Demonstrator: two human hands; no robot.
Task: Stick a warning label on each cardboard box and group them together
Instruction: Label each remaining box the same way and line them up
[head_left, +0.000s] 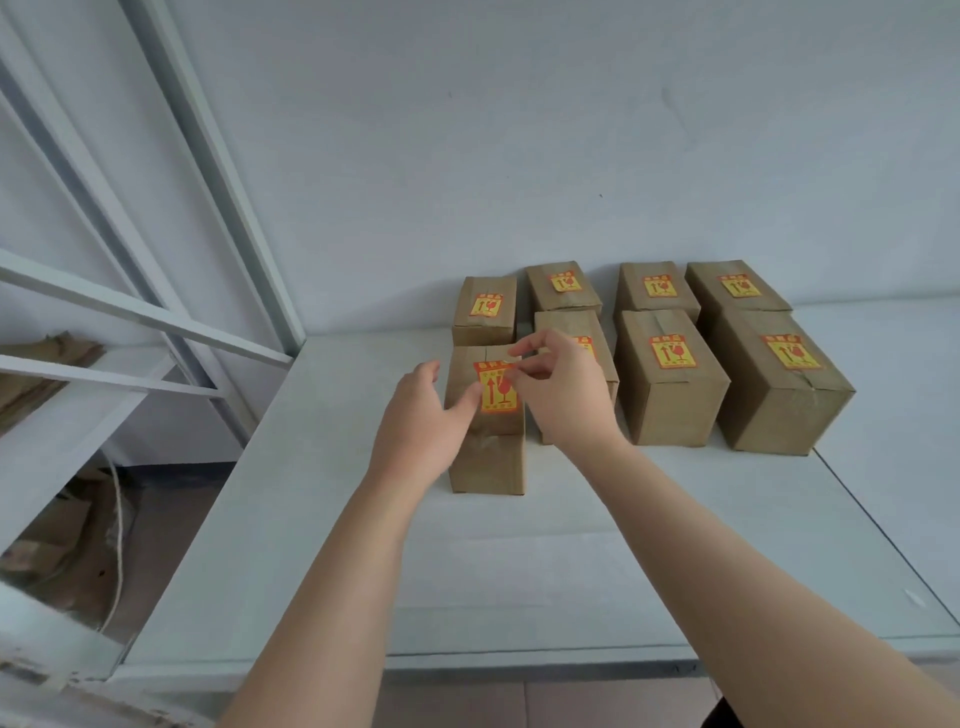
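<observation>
Nearest the camera, two bare forearms extend over the white table (519, 545), the largest surface in view, toward the cardboard boxes. Beyond the fingertips, seven labelled boxes stand grouped in two rows against the wall, the largest-looking at the right end (779, 384); each carries a yellow-and-red label on its top face. The eighth box (488, 457) stands directly under the fingers, at the near-left corner of the group, just beside its right-hand neighbour. The left hand (421, 415) rests against this box with fingers loosely extended, the thumb tip touching the left edge of the warning label (497, 387). The right hand (561, 384) pinches the label's upper right corner between thumb and forefinger, the remaining fingers curled. Whether the label is fully pressed down cannot be determined. Judged status: labelling is in its final step on the last visible box; grouping appears essentially complete, subject to minor alignment.
</observation>
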